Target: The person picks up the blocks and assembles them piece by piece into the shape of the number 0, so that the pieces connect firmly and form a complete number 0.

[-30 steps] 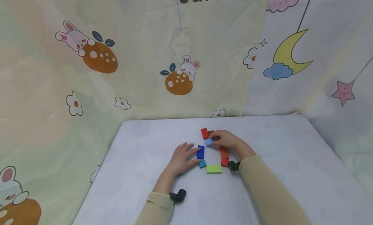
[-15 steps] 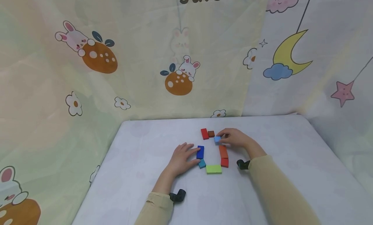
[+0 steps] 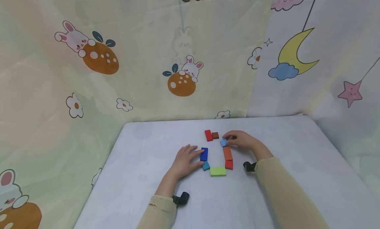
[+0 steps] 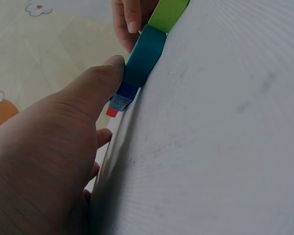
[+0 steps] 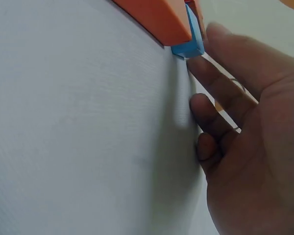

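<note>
My right hand (image 3: 241, 139) pinches a small light blue block (image 3: 223, 143) at the far end of an orange block (image 3: 227, 153). In the right wrist view the light blue block (image 5: 190, 41) sits right at the orange block's end, thumb and forefinger close on it. My left hand (image 3: 184, 161) rests with fingers spread, forefinger at a dark blue block (image 3: 204, 154) and thumb against a teal block (image 3: 205, 166). The left wrist view shows that thumb along the side of the teal block (image 4: 145, 54). Most of the left fingers are hidden there.
A lime green block (image 3: 218, 171) lies at the near side, with a red block (image 3: 229, 164) by its right end. Farther back, another red block (image 3: 208, 135) leans beside a brown block (image 3: 215, 135). All are on a white-covered table (image 3: 148, 189) before a printed cloth backdrop (image 3: 142, 57).
My right hand has carried the light blue block rightward, from near the brown block to the far end of the orange one. The left hand has stayed in place.
</note>
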### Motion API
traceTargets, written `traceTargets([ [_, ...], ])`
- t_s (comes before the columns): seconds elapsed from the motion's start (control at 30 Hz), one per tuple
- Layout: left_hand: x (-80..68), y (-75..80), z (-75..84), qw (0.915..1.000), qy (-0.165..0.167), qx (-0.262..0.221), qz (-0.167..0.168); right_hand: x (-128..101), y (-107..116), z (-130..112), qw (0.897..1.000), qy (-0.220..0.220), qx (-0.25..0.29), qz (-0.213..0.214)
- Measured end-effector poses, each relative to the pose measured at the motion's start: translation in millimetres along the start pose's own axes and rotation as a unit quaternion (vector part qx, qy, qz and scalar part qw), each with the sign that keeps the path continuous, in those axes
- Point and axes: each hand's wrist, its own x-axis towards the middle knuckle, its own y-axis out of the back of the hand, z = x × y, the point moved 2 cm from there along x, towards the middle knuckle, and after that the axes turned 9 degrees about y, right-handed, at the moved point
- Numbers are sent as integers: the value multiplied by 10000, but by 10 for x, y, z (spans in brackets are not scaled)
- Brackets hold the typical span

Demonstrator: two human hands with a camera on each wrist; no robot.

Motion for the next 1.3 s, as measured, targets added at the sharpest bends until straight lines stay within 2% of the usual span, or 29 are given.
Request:
traceTargets([
  [0.23,3,-3,-3,10000,33,10,-41,-15,-35,39,9996,21,125,240],
  [0.5,-1,8,1,10000,35,33,-35,-16,-56,48,9996,108,66,244],
  [0.83,-5,21,6,10000,12,17,-18,-36,-85,44,9994,-69,126,317],
  [1.3,-5,19,5,10000,-9,-10,0,-93,-135,21,9989,-11,-34,474],
])
